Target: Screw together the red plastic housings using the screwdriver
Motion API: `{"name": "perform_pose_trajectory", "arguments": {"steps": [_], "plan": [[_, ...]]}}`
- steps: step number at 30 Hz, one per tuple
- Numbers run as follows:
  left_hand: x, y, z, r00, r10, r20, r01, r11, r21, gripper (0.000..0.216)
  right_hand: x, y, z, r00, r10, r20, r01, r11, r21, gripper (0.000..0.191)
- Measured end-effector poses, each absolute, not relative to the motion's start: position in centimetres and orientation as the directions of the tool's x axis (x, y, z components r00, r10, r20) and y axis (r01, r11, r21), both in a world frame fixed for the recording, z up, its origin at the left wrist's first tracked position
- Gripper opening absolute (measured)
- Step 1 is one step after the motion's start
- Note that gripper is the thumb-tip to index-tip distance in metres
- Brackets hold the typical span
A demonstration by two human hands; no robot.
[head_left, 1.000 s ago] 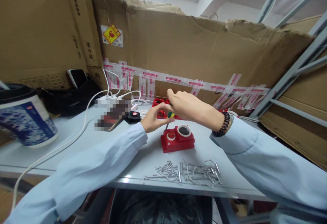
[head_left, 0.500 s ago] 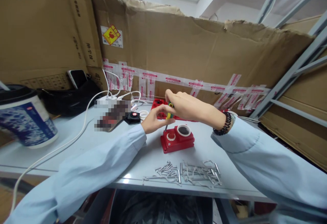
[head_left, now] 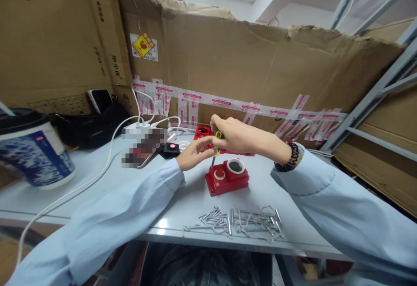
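Observation:
My right hand (head_left: 239,134) is closed from above around the green and yellow handle of a screwdriver (head_left: 217,150). The screwdriver's shaft points down to the far left corner of a red box (head_left: 230,184), which lies on the table. On the box's top are a round red part with a pale ring and a larger dark disc in a white ring. My left hand (head_left: 195,152) is beside the handle, its fingers stretched toward it and slightly apart; whether the fingertips touch the handle is hard to see.
Several loose screws (head_left: 215,217) and metal pins (head_left: 257,221) with pale ties lie near the table's front edge. More red parts (head_left: 202,132) are behind my hands. To the left are a phone (head_left: 145,149), a white cable (head_left: 109,151) and a large cup (head_left: 35,151). Cardboard (head_left: 211,55) walls the back.
My left fingers have loosened from the screwdriver handle and drawn a little to the left. My right hand stays on the handle, and the red box sits in the same place.

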State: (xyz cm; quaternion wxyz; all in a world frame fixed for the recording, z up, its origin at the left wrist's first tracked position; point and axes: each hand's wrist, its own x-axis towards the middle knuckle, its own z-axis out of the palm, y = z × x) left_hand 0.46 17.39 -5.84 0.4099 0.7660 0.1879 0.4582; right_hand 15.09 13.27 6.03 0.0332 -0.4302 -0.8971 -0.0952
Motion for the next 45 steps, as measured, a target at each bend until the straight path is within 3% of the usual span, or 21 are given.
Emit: {"name": "perform_pose_trajectory", "arguments": {"steps": [2, 7, 13, 19, 24, 30, 32, 36, 39, 41, 45], "plan": [[0.3, 17.4, -5.8, 0.54, 0.656, 0.527, -0.078, -0.584, 0.808, 0.023, 15.1, 13.1, 6.1, -0.618, 0.775, 0.131, 0.786, 0.608, 0.109, 0.032], [1.0, 17.4, -6.1, 0.329, 0.745, 0.58, -0.024, -0.607, 0.794, 0.035, 14.9, 13.0, 6.0, -0.586, 0.79, 0.18, 0.809, 0.561, 0.172, 0.027], [0.5, 17.2, -5.8, 0.546, 0.667, 0.507, -0.079, -0.561, 0.824, 0.027, 15.4, 13.3, 6.0, -0.648, 0.745, 0.157, 0.758, 0.651, 0.039, 0.025], [1.0, 17.3, -6.1, 0.338, 0.751, 0.567, -0.054, -0.586, 0.808, 0.036, 15.5, 13.0, 5.7, -0.64, 0.742, 0.2, 0.758, 0.652, 0.007, 0.017], [0.6, 17.3, -5.9, 0.54, 0.651, 0.533, -0.086, -0.588, 0.805, 0.026, 15.2, 12.8, 5.7, -0.657, 0.735, 0.165, 0.737, 0.673, -0.064, 0.02], [0.8, 17.4, -5.8, 0.382, 0.732, 0.565, -0.011, -0.607, 0.794, 0.037, 15.0, 13.1, 5.3, -0.602, 0.752, 0.27, 0.778, 0.628, -0.016, 0.013], [0.7, 17.3, -5.7, 0.423, 0.721, 0.549, -0.024, -0.597, 0.802, 0.035, 15.1, 13.2, 5.3, -0.612, 0.746, 0.263, 0.76, 0.647, -0.063, 0.011], [0.1, 17.2, -5.5, 0.574, 0.649, 0.499, -0.05, -0.58, 0.813, 0.024, 15.4, 13.0, 5.6, -0.611, 0.758, 0.229, 0.747, 0.648, -0.151, 0.025], [0.4, 17.3, -5.5, 0.457, 0.71, 0.535, -0.045, -0.583, 0.811, 0.027, 15.4, 12.7, 5.6, -0.596, 0.762, 0.255, 0.743, 0.643, -0.185, 0.031], [0.7, 17.3, -5.7, 0.378, 0.743, 0.552, -0.037, -0.584, 0.811, 0.036, 15.2, 12.7, 5.5, -0.593, 0.75, 0.293, 0.73, 0.655, -0.197, 0.024], [0.6, 17.4, -6.0, 0.502, 0.688, 0.525, -0.054, -0.581, 0.812, 0.036, 15.1, 13.0, 5.0, -0.618, 0.715, 0.328, 0.696, 0.691, -0.196, 0.019]]}}
